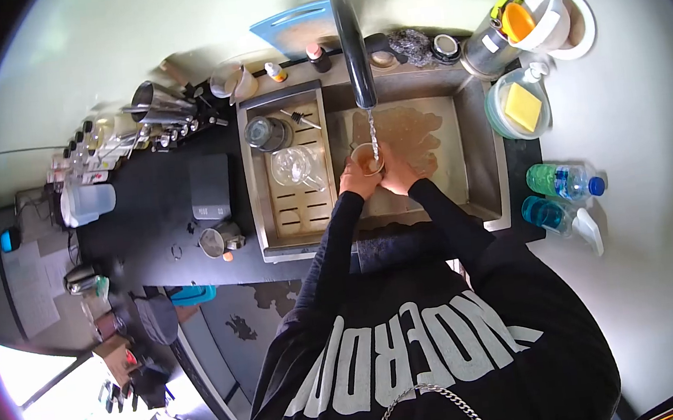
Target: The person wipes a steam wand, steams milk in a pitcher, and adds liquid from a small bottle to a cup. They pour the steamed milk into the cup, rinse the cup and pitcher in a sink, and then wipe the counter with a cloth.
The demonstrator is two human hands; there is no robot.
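Observation:
Water runs from the black faucet point(353, 52) into a small round cup point(364, 156) above the sink basin point(444, 129). My left hand point(359, 180) is closed round the cup's left side. On its right side, my right hand point(397, 171) also grips it, with the fingers partly hidden. To the left of the basin, a slotted drain tray point(298, 214) bears a clear glass vessel point(292, 166), a dark-based glass jar point(264, 133) and a small brush point(304, 119).
A black scale point(211, 186) and a metal pitcher point(213, 242) are left of the sink. On the right stand a yellow sponge point(523, 107) on a round container, a green bottle point(551, 179) and a spray bottle point(550, 214). A blue board point(297, 27) leans behind.

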